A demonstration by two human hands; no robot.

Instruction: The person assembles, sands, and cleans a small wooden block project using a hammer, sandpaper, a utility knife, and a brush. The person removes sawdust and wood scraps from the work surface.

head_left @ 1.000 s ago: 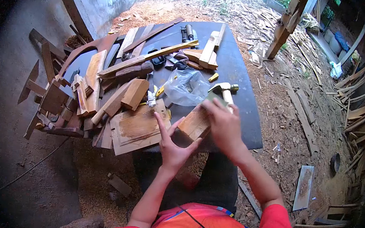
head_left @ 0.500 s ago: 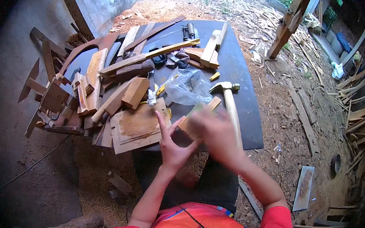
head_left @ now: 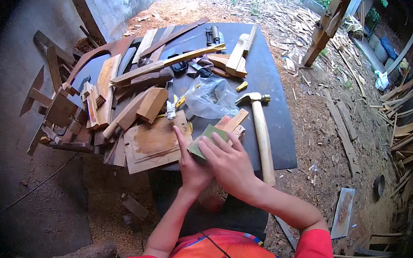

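A green sheet of sandpaper [head_left: 210,130] lies under the fingers of my right hand [head_left: 233,163], which press it down from above. My left hand [head_left: 194,171] is just to the left and below, its thumb and fingers around a small wooden block mostly covered by the sandpaper and my right hand. Beyond my fingers, pale wood strips [head_left: 237,120] rest on the table. To the right, a claw hammer [head_left: 263,136] with a wooden handle lies close to my right hand.
A dark table [head_left: 282,131] carries a clear plastic bag [head_left: 211,97], a thin wooden board [head_left: 154,141] and several wood offcuts [head_left: 153,104]. At the far side stands a black tool [head_left: 214,35]. A wooden post [head_left: 325,31] rises on the right, with scrap wood heaped along the ground.
My right hand, blurred before, has moved left and down toward my left hand. The green sandpaper now shows clearly over the block, which was more exposed earlier.
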